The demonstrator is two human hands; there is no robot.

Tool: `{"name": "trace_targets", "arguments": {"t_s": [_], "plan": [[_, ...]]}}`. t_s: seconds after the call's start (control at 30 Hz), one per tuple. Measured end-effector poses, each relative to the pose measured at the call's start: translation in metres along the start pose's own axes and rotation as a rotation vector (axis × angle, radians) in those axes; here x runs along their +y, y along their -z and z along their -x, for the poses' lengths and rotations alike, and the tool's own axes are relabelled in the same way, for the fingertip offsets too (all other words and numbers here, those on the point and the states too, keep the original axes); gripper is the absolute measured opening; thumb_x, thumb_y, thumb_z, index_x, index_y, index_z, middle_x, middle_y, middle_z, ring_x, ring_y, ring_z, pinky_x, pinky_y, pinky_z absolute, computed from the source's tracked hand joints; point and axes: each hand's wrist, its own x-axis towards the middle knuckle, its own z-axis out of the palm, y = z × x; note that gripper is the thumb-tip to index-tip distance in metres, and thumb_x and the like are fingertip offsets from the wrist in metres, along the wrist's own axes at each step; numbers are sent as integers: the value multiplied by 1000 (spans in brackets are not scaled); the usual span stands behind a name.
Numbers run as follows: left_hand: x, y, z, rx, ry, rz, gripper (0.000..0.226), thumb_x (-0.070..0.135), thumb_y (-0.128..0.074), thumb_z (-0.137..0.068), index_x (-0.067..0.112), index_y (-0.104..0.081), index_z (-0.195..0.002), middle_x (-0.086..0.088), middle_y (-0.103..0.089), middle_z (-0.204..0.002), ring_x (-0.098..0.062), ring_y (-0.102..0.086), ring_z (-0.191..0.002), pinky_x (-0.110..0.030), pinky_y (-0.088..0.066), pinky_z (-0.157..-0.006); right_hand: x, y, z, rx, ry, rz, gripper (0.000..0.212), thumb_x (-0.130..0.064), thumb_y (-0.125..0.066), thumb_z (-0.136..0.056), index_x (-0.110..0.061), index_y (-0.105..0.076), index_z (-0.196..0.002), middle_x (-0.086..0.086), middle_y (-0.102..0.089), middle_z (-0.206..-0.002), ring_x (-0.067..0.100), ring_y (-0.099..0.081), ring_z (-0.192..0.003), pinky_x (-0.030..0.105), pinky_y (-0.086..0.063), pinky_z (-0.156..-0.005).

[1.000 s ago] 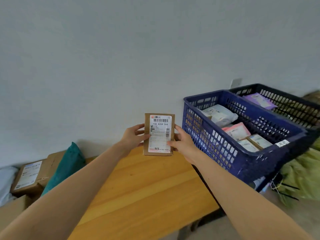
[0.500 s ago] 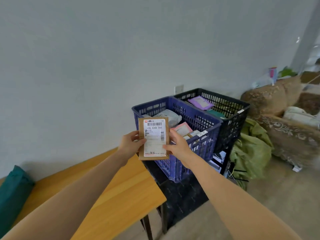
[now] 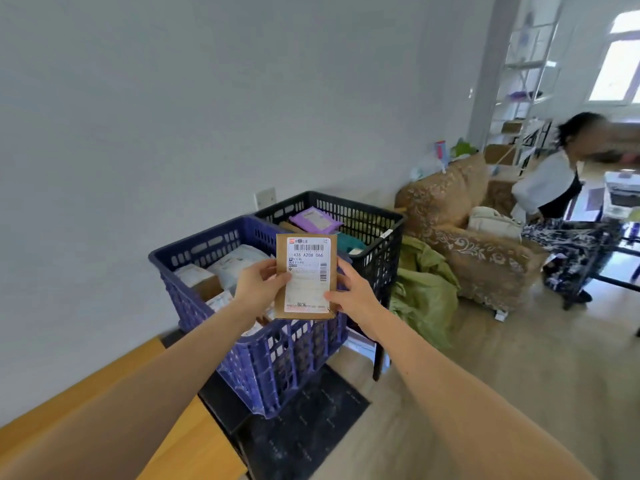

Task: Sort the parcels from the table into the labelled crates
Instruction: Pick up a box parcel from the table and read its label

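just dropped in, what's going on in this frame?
A person holds a small brown parcel upright, label toward the camera, pinched at its edges by the left hand and the right hand. It is in front of the blue crate, which already holds several parcels; the black crate behind holds a purple mailer. The parcel is in neither crate yet.

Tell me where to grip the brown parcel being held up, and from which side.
Pinch the brown parcel by its long side edges, coming in from either side, thumb on the label face, fingers behind. It is thin, flat and upright; the left hand and right hand hold it so.
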Motion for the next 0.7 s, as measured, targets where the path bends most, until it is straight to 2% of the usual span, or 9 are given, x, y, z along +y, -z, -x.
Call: {"name": "trace_targets", "arguments": {"t_s": [0.07,0.13,0.33,0.47,0.53,0.6,0.7], "plan": [[8,-24,-23,-26,0,25,37,10,-67,-88,12,-58,-124,1,-64,-109,-21,-63,-104,-40,-54,-91,-2,24,-22,20,-8,4,79,17,-52,-87,-27,-31,-149,4,-53,-137,22,-52,-124,44,-49,-99],[16,-44,-44,-40,-12,39,36,10,-66,-88,11,-59,-124,-2,-65,-111,-22,-63,-105,-42,-52,-94,-4,46,-44,23,-10,15,78,15,-52,-87,-28,-30,-149,3,-54,-136,21,-52,-122,42,-51,-96],[32,-86,-110,-29,-21,107,23,10,-66,-88,22,-63,-108,-2,-67,-113,-22,-65,-101,-43,-56,-87,-16,96,-117,0,-15,79,79,11,-55,-88,-28,-26,-150,0,-52,-137,21,-52,-123,46,-51,-96],[46,-108,-151,-35,-1,178,33,8,-66,-88,14,-63,-120,-1,-69,-112,-16,-67,-95,-35,-57,-78,-26,124,-162,-1,-26,89,80,11,-56,-87,-27,-26,-151,3,-52,-139,23,-50,-127,51,-49,-98],[54,-121,-170,-68,-2,202,35,7,-65,-90,12,-61,-124,-1,-69,-112,-16,-67,-94,-36,-57,-78,-30,140,-182,6,-22,88,80,11,-56,-87,-27,-26,-151,4,-55,-137,22,-53,-125,50,-49,-98],[61,-132,-186,-93,-6,184,34,7,-62,-91,17,-63,-123,0,-68,-114,-20,-66,-100,-40,-57,-83,-33,155,-201,4,-13,95,78,11,-56,-87,-27,-28,-150,4,-57,-135,21,-55,-121,48,-49,-98],[68,-153,-210,-98,-15,135,34,5,-60,-91,33,-66,-109,8,-71,-99,-23,-67,-101,-40,-57,-85,-35,178,-230,-11,3,117,76,9,-56,-88,-26,-28,-149,3,-55,-137,21,-54,-123,48,-49,-99]]}}
